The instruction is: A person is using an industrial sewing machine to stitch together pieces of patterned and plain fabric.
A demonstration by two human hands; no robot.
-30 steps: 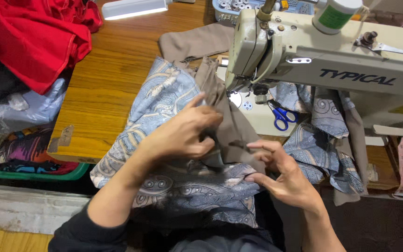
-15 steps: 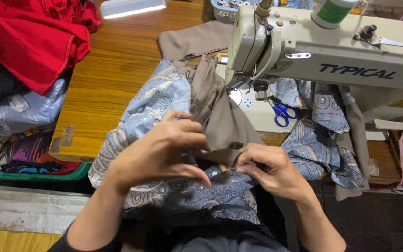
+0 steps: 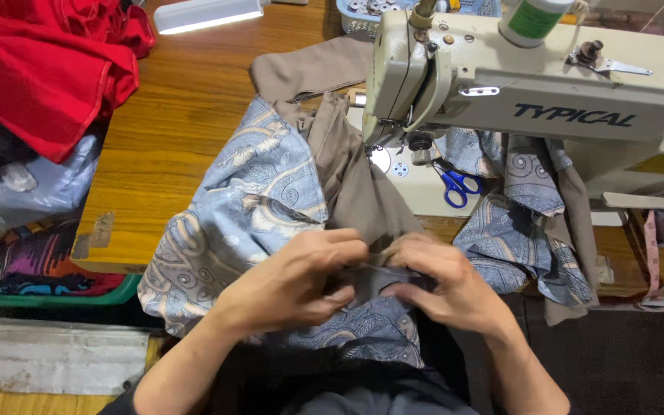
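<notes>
Both hands, left hand [image 3: 301,280] and right hand [image 3: 439,284], pinched on the brown strip [image 3: 363,192] over the blue cloth [image 3: 247,207], and one loose fingertip could let that fold slide crooked

A brown wooden table [image 3: 186,131] carried a cream sewing machine [image 3: 547,100] at its right side. Blue scissors [image 3: 457,184] lay by the machine. Blue patterned cloth [image 3: 247,207] hung over the near edge. Red cloth [image 3: 40,69] lay at the far left corner.
</notes>
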